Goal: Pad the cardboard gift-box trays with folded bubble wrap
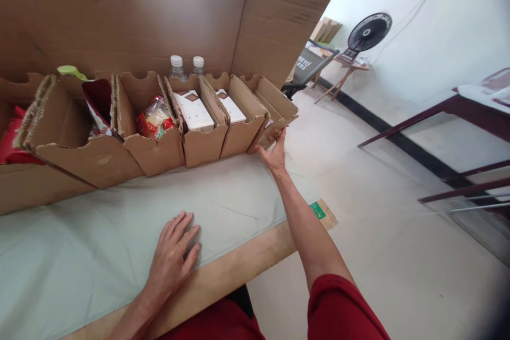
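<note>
My right hand is at the front right corner of the last cardboard box in a row. Its thumb is against the front and its fingers are on the right side, partly hidden. My left hand lies flat on the pale covered table, fingers stretched out, holding nothing. White cartons stand in two boxes left of the last one. Farther left, a box holds red and clear snack packets. A dark red packet leans in another box, and a red bag shows at far left.
A tall cardboard panel rises behind the row. Two bottles with white caps and a light green object show behind the boxes. The table's wooden edge runs before me. A fan and dark red table are right.
</note>
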### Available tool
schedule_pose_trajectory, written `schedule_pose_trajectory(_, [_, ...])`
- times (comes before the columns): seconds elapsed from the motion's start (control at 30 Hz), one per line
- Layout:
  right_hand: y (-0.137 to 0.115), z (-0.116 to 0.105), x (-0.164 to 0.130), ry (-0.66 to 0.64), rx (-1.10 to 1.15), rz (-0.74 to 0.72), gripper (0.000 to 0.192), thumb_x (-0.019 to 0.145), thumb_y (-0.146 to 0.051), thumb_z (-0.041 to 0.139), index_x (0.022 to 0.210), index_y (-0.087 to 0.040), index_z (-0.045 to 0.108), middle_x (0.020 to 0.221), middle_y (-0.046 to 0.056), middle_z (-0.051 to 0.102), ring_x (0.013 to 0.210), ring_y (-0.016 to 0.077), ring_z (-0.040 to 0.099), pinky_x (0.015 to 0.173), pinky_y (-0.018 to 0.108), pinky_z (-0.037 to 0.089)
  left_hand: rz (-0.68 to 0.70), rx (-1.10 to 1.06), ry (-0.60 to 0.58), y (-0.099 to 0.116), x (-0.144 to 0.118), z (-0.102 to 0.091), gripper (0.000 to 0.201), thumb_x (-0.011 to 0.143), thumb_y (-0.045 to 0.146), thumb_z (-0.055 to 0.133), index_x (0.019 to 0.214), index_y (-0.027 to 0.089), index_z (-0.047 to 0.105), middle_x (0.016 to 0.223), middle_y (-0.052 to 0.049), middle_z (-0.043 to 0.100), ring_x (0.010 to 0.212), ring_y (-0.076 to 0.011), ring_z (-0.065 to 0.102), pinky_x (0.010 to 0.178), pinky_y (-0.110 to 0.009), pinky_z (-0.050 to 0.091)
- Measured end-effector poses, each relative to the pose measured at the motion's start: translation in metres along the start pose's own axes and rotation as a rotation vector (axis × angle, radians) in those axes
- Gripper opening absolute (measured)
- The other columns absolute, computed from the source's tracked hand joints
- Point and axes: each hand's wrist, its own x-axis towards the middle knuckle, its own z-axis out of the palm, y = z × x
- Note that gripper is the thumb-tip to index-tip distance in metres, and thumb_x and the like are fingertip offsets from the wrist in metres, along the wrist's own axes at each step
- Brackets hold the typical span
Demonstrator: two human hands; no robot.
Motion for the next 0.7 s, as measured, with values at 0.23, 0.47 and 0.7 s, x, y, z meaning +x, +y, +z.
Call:
schedule_pose_trajectory(0.23, [-0.051, -0.044, -0.022, 0.116, -0.101, 0.004, 0.065, 0.089, -0.046, 0.059, 0.145, -0.015, 0.052, 0.119, 0.016, 0.072, 0.110, 0.0302, 0.068, 0.106, 0.055, 0.050, -0.014, -0.011, 0.012, 0.000, 0.000, 0.001, 0.027, 0.098, 0.021, 0.054, 0.122, 0.019, 0.067, 0.142, -0.016, 0.065, 0.136, -0.0336, 0.058, 0.104, -0.057, 0.055])
schedule_pose_trajectory(0.47, [-0.153, -0.032, 0.026, -0.299, -0.314, -0.075, 0.054, 0.086, -0.026, 0.062, 0.140, -0.024, 0.062, 0.090, 0.005, 0.077, 0.088, 0.0264, 0.070, 0.086, 0.039, 0.054, -0.045, -0.048, 0.010, -0.003, -0.003, 0.003, 0.027, 0.098, 0.022, 0.055, 0.119, 0.020, 0.071, 0.142, -0.015, 0.066, 0.136, -0.0332, 0.058, 0.108, -0.058, 0.053])
schedule_pose_trajectory(0.7, [-0.156, -0.066, -0.019, -0.265, -0.296, -0.069, 0.012, 0.086, -0.027, 0.063, 0.091, -0.024, 0.074, 0.081, 0.003, 0.076, 0.078, 0.0237, 0.070, 0.074, 0.033, 0.051, -0.062, -0.119, 0.057, -0.008, -0.005, 0.011, 0.027, 0.097, 0.022, 0.054, 0.114, 0.020, 0.074, 0.137, -0.015, 0.070, 0.133, -0.0326, 0.062, 0.108, -0.058, 0.054])
